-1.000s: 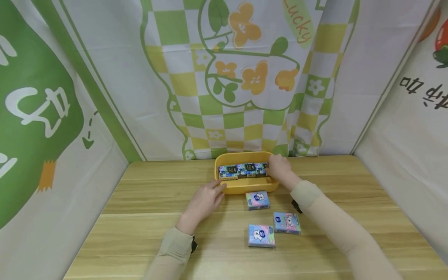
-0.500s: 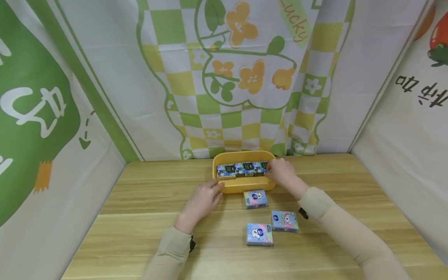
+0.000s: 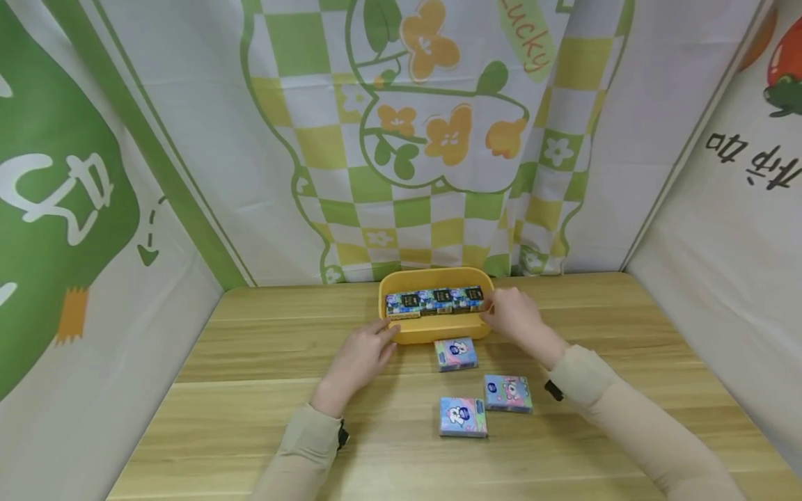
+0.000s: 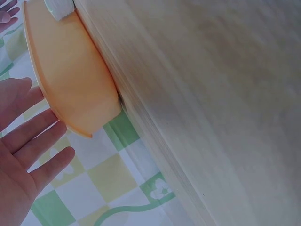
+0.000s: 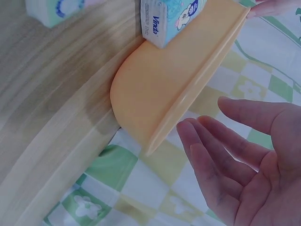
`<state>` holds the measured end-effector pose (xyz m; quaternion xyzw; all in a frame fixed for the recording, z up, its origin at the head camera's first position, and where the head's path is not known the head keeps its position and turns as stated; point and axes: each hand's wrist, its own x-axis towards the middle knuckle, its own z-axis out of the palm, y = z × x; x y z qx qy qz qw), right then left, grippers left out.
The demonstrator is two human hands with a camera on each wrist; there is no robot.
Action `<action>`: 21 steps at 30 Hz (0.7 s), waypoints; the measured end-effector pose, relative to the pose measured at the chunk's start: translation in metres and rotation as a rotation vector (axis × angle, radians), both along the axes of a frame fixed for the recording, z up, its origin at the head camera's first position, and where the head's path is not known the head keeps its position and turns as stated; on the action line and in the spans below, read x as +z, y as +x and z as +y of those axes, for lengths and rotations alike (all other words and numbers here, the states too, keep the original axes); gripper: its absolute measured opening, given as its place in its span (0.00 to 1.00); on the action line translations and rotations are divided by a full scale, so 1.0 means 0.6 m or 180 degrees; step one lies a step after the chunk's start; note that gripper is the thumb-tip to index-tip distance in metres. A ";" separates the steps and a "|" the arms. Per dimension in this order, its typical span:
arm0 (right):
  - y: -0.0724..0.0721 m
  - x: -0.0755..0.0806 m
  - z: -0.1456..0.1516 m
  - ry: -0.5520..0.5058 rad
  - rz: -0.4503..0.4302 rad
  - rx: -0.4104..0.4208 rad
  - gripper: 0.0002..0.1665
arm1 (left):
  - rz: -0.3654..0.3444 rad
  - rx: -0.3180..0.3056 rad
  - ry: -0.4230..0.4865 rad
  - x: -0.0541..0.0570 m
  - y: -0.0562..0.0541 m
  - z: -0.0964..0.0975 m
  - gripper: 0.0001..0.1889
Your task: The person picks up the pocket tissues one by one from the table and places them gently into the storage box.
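Head view: here's the tray (image 3: 432, 336), at the table's (image 3: 269, 348) far side, right up by the cloth (image 3: 370, 216). Three dark packs (image 3: 435, 302) lie in it, side by side in a left-to-right row. The left hand (image 3: 358, 358) has fingertips on the rim at the near left corner; the right hand (image 3: 515, 316) is at the right end, just beside the last pack. This looks like tidying that row, and a light left touch should stop the tray sliding. A yellow strip shows along the row's near side. Mind the near wall: the far pale pack (image 3: 456, 355) sits just beside it. The right pale pack (image 3: 508, 394) and near pale pack (image 3: 462, 417) are nearer still, so the roomier ways out are sideways, over bare wood left and right.

Left wrist view: fingers spread, tips against the rim, nothing gripped.

Right wrist view: thumb and fingers apart, nothing between them, tips near the rim but off it. Best, I'd say, to lift over that edge before swinging nearer; a low sweep could clip the rim and jolt the row.
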<state>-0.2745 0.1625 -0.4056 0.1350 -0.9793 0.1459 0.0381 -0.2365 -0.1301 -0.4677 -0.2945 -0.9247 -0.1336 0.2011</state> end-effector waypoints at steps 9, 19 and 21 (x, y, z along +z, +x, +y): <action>0.024 0.000 0.011 -0.0037 -0.0037 -0.0015 0.12 | 0.0007 -0.0003 0.0021 0.001 0.000 0.000 0.17; 0.049 -0.004 0.017 -0.0117 -0.0031 -0.0005 0.07 | 0.0011 -0.0013 0.0069 -0.002 -0.002 0.000 0.17; 0.054 -0.006 0.018 -0.0148 -0.0054 -0.0018 0.06 | 0.0020 -0.0013 0.0073 -0.002 -0.002 0.000 0.17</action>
